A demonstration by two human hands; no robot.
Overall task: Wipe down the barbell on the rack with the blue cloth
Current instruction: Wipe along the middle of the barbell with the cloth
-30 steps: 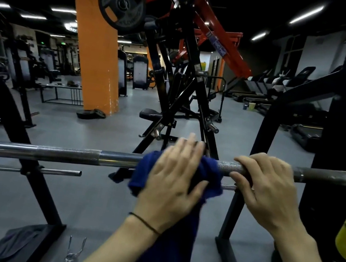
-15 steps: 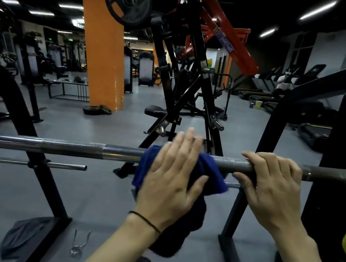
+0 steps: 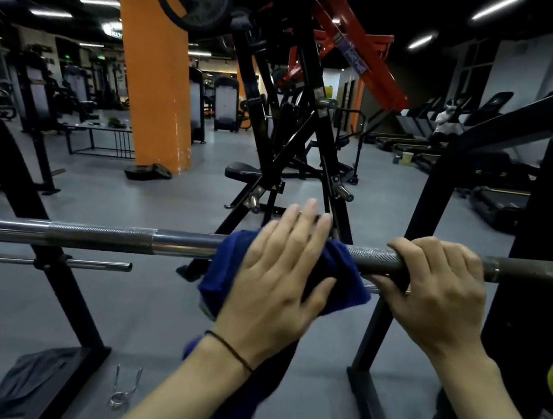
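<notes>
Gym floor [image 3: 30, 295] and machines lie behind the barbell [image 3: 96, 236], which rests across the rack [image 3: 400, 275]. With flat fingers the left hand [image 3: 278, 276] presses the cloth [image 3: 223, 273] over the bar. Just beside it the right hand [image 3: 438, 289] curls round the bar, probably to steady it.

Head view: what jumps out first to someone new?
Dead centre, the left hand presses the blue cloth flat over the barbell, while the right hand grips the bar just beside it. Behind, an orange pillar and a red-and-black machine dominate the dim gym.
</notes>
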